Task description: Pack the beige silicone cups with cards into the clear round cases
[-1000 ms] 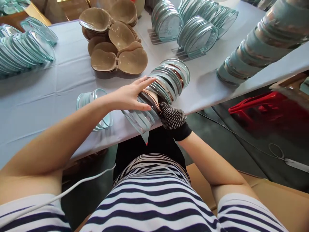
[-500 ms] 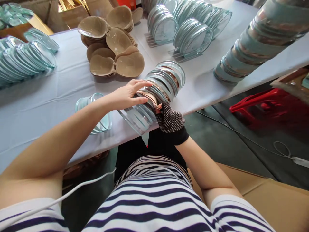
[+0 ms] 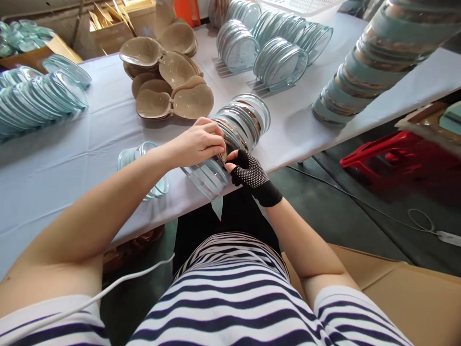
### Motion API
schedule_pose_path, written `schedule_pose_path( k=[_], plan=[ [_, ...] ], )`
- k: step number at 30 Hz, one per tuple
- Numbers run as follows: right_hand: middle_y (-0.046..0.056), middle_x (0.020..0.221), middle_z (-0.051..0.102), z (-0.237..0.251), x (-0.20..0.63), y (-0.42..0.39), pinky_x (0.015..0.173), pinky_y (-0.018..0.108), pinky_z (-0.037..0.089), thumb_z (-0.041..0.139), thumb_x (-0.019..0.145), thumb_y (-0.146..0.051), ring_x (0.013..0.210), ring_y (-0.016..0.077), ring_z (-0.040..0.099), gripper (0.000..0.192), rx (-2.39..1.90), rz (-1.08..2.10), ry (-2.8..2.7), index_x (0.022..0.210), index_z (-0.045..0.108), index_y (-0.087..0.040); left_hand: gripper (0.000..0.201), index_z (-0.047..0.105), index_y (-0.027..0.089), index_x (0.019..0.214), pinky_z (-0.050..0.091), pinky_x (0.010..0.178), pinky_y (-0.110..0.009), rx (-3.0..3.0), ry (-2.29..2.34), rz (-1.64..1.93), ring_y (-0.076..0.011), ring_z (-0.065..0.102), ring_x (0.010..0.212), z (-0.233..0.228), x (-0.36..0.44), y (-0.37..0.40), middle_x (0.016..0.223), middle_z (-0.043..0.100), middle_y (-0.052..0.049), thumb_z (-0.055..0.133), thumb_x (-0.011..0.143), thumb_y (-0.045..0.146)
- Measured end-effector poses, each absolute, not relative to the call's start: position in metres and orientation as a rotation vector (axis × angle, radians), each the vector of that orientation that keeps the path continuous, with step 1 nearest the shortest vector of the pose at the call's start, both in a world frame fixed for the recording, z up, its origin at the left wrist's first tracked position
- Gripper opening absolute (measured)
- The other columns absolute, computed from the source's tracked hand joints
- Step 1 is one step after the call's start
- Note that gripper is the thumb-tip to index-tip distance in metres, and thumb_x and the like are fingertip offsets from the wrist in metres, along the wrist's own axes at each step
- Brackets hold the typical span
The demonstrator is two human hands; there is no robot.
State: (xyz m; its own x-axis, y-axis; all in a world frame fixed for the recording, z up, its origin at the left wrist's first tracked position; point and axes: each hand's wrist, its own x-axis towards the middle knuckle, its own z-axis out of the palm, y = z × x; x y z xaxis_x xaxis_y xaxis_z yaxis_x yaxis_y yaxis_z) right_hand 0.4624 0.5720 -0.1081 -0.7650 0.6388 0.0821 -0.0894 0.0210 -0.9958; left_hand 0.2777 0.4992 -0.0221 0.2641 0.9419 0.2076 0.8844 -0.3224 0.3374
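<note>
Lying on its side at the near edge of the counter (image 3: 72, 158), a row of clear plastic shells (image 3: 230, 139) with tan pieces showing between some of them sits between the two hands. Left hand (image 3: 200, 142), bare, curls over the top of the row, its grip narrow, fingertips pinching at one shell's rim. Right hand (image 3: 248, 170), in a black dotted fingerless glove, presses against the row's near side from below, thumb and forefinger closed small on an edge there; what exactly they pinch cannot be told. Just left of the row, under the left forearm, a smaller cluster of clear shells (image 3: 144, 166) stands on the pale cloth. Further back lies a pile of tan moulded cups (image 3: 169, 81), some joined in pairs, hollow side up. Beyond them two groups of clear shells stand upright in slotted racks (image 3: 277, 65). A long overlapping line of clear shells (image 3: 39, 98) lies at far left, and another long stack (image 3: 363, 62) runs along the right. A red plastic stool (image 3: 392, 161) stands on the floor beside the counter. No writing or label can be read anywhere.
</note>
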Motion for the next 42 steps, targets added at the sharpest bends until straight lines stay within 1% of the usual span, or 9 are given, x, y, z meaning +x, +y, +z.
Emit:
schedule_pose_path(
  k=[6,10,13,19,24,30,35,37,42],
  plan=[
    [-0.008,0.058,0.057,-0.119,0.456,0.550,0.048,0.023,0.045,0.067,0.076,-0.038,0.045,0.0090,0.051,0.032,-0.616,2.019,-1.320,0.102,0.062,-0.020,0.036,0.076,0.027,0.093,0.034,0.109,-0.042,2.342,1.799,0.550,-0.0211,0.054,0.110,-0.023,0.273,0.499,0.100,0.069,-0.004,0.043,0.100,0.040],
    [0.002,0.083,0.071,-0.118,0.457,0.546,0.071,0.031,0.056,0.066,0.079,-0.035,0.070,0.0145,0.065,0.026,-0.669,1.562,-1.663,0.100,0.068,-0.020,0.042,0.075,0.025,0.081,0.033,0.109,-0.044,2.372,1.762,0.422,-0.0192,0.059,0.092,-0.021,0.276,0.500,0.080,0.066,-0.004,0.040,0.100,0.038],
    [0.006,0.105,0.073,-0.108,0.457,0.553,0.093,0.037,0.053,0.066,0.078,-0.030,0.098,0.0192,0.066,0.027,-0.621,1.234,-1.938,0.102,0.070,-0.020,0.043,0.071,0.023,0.070,0.034,0.109,-0.043,2.398,1.767,0.349,-0.0176,0.060,0.083,-0.020,0.277,0.502,0.073,0.062,-0.003,0.041,0.098,0.035],
    [-0.005,0.067,0.059,-0.095,0.465,0.555,0.054,0.024,0.045,0.073,0.074,-0.035,0.055,0.0092,0.050,0.038,-0.605,2.040,-1.499,0.108,0.066,-0.019,0.033,0.069,0.022,0.080,0.037,0.106,-0.043,2.346,1.774,0.367,-0.0202,0.059,0.098,-0.017,0.276,0.498,0.083,0.067,-0.003,0.043,0.098,0.032],
    [-0.007,0.071,0.057,-0.111,0.467,0.543,0.056,0.023,0.046,0.073,0.074,-0.036,0.058,0.0083,0.052,0.039,-0.550,2.241,-1.190,0.110,0.061,-0.025,0.030,0.067,0.020,0.085,0.039,0.104,-0.042,2.316,1.859,0.366,-0.0235,0.056,0.108,-0.016,0.277,0.497,0.089,0.068,-0.005,0.043,0.097,0.033],
    [-0.001,0.076,0.067,-0.124,0.453,0.547,0.061,0.028,0.053,0.066,0.080,-0.039,0.057,0.0119,0.060,0.021,-0.492,1.763,-1.639,0.087,0.066,-0.020,0.041,0.069,0.022,0.076,0.032,0.111,-0.039,2.373,1.732,0.397,-0.0183,0.059,0.100,-0.017,0.279,0.497,0.084,0.070,-0.002,0.039,0.100,0.037],
    [0.007,0.115,0.073,-0.096,0.459,0.547,0.080,0.030,0.053,0.061,0.088,-0.033,0.096,0.0214,0.070,0.039,-0.712,0.835,-2.304,0.124,0.062,-0.020,0.048,0.066,0.021,0.067,0.042,0.099,-0.037,2.434,1.850,0.471,-0.0191,0.061,0.091,-0.017,0.277,0.494,0.074,0.065,-0.003,0.037,0.100,0.040],
    [0.007,0.115,0.074,-0.087,0.463,0.545,0.078,0.029,0.052,0.059,0.091,-0.035,0.095,0.0220,0.070,0.040,-0.796,0.638,-2.426,0.129,0.060,-0.020,0.049,0.064,0.021,0.064,0.046,0.089,-0.036,2.462,1.923,0.449,-0.0201,0.061,0.086,-0.015,0.276,0.495,0.071,0.063,-0.004,0.038,0.099,0.043],
    [0.004,0.099,0.076,-0.075,0.477,0.560,0.082,0.028,0.053,0.048,0.097,-0.032,0.091,0.0184,0.071,0.026,-0.656,0.582,-2.452,0.106,0.070,-0.020,0.037,0.066,0.021,0.070,0.049,0.078,-0.035,2.496,1.895,0.296,-0.0201,0.062,0.076,-0.009,0.264,0.501,0.068,0.060,-0.003,0.046,0.095,0.040]
  ],
)
